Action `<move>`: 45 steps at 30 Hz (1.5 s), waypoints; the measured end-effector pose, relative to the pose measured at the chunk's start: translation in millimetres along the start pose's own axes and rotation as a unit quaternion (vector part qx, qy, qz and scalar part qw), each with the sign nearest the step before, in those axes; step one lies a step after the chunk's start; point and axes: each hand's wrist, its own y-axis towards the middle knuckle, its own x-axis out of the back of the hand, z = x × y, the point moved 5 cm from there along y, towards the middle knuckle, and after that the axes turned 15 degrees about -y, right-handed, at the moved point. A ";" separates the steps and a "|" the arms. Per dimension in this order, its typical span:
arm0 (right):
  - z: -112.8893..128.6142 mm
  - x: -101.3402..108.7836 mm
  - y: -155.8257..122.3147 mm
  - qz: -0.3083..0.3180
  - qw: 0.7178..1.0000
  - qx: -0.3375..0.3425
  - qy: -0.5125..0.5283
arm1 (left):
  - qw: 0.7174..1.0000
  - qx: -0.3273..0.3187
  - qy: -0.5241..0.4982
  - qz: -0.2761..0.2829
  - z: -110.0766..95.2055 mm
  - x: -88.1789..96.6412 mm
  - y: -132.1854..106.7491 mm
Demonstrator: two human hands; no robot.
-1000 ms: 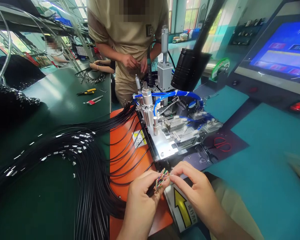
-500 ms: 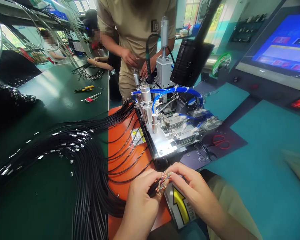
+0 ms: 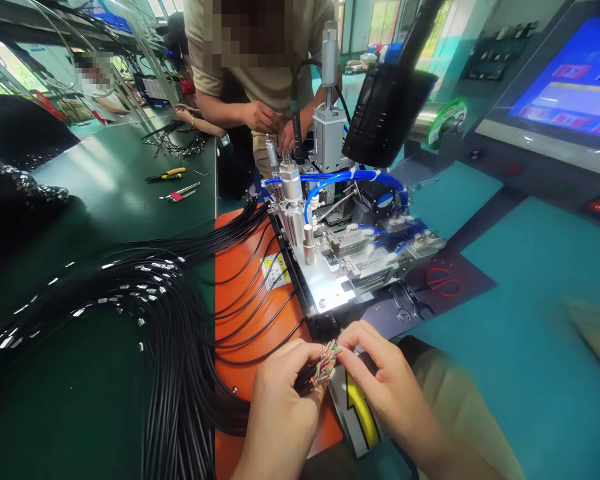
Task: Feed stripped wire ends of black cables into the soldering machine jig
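My left hand (image 3: pixel 283 400) is wrapped round the end of a bundle of black cables (image 3: pixel 307 377). Thin coloured wire ends (image 3: pixel 324 368), in red, green, white and orange, fan out from its top. At those wires, the thumb and forefinger of my right hand (image 3: pixel 387 373) pinch together; a wire between the fingertips is too small to make out clearly. The bundle runs left across an orange plate (image 3: pixel 260 307) onto a dark green table (image 3: pixel 75 393). Just beyond my hands stands a metal machine (image 3: pixel 325 283) with blue air tubes (image 3: pixel 353 176).
Several single cables from the bundle cross the orange plate toward the machine. Pliers (image 3: pixel 173 175) lie on the table; wrenches (image 3: pixel 410 307) and red-handled scissors (image 3: pixel 443 283) lie right of the machine. A screen (image 3: pixel 570 87) stands at right. A co-worker's hands (image 3: pixel 263 119) work behind the machine.
My left hand keeps its hold on the bundle, and my right fingertips shift slightly at the wire ends. The co-worker behind the machine has leaned lower and forward.
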 end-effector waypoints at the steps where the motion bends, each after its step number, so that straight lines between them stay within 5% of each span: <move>1: -0.7 -0.9 -0.3 -0.004 1.000 -0.002 0.003 | 1.000 0.002 -0.001 -0.003 0.7 0.1 0.0; 8: -2.4 -11.4 -4.4 -0.049 0.998 0.026 0.027 | 0.999 -0.028 0.002 -0.036 0.8 2.1 -2.6; 16: -34.3 7.8 10.9 -0.056 0.996 0.055 -0.044 | 0.997 -0.044 0.057 0.028 12.2 6.6 6.5; 22: -69.3 -7.4 14.8 -0.051 0.991 0.109 -0.062 | 0.989 0.013 0.127 0.074 37.7 -0.2 11.1; 28: -75.2 -14.5 11.5 -0.068 0.986 0.135 -0.072 | 0.982 0.061 0.157 0.086 42.9 1.3 10.7; 32: -72.1 -10.5 12.8 -0.059 0.988 0.125 -0.074 | 0.975 0.009 0.171 0.139 31.1 -0.4 14.7; 35: -68.9 -7.7 14.4 -0.022 0.994 0.069 -0.077 | 0.940 -0.097 0.266 0.192 22.8 -5.9 16.9; 39: -64.7 -5.6 14.9 0.002 0.997 0.004 -0.073 | 0.836 -0.207 0.466 0.202 28.1 -14.9 17.2; 45: -66.6 -6.2 16.1 0.004 0.997 -0.041 -0.067 | 0.776 -0.167 0.556 0.247 32.8 -23.8 22.2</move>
